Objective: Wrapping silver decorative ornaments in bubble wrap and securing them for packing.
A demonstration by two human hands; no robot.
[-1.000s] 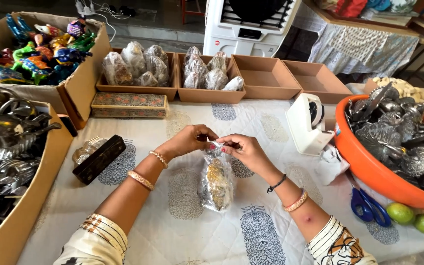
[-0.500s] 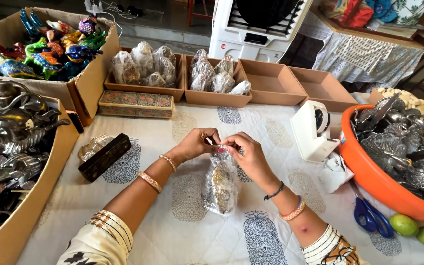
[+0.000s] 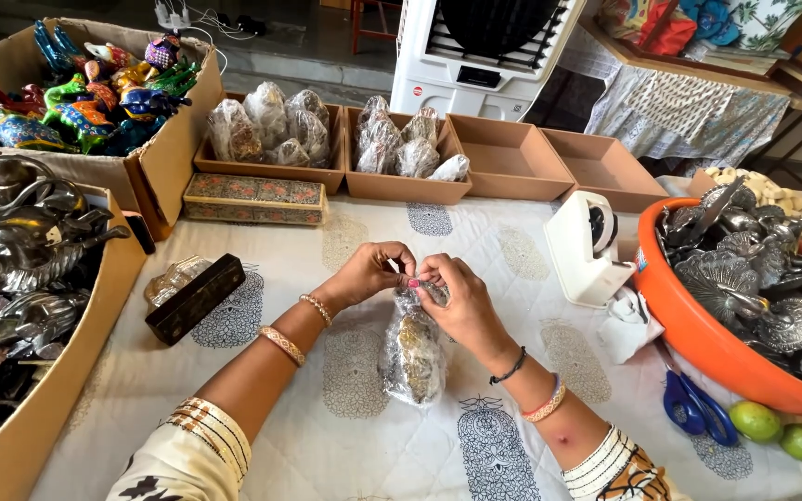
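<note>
Crinkled clear plastic wraps a dark, gold-flecked figurine, and this wrapped figurine (image 3: 412, 357) stands upright at the middle of the frame on a quilted white cloth with grey block-printed motifs that covers the surface (image 3: 345, 436). Both hands meet at its gathered top: the left hand (image 3: 370, 274) pinches the plastic neck from the left, the right hand (image 3: 457, 301) pinches it from the right, fingertips of the two touching. Thin bangles ring both wrists.

Left of the hands, near the left forearm, lies a dark rectangular box (image 3: 195, 299) with a glossy finish, partly over a clear wrapped item. At the far left edge a cardboard carton (image 3: 58, 390) is heaped with shiny silver-coloured metal figures. In the upper left, another carton (image 3: 155, 153) holds brightly painted animal figures.

Along the top of the surface runs a row of shallow brown trays: the two left ones (image 3: 399, 188) are filled with more plastic-wrapped pieces, the two right ones (image 3: 512, 190) hold nothing. A flat patterned box (image 3: 252, 198) lies in front of the first tray.

To the right, a white tape dispenser (image 3: 587, 246) stands just beside an orange plastic tub (image 3: 698, 334) piled with embossed silver metalware. Blue-handled scissors (image 3: 693, 408) and two green limes (image 3: 777, 431) lie at the lower right, under the tub's rim. Nothing lies between the hands and the wrapped figurine.
</note>
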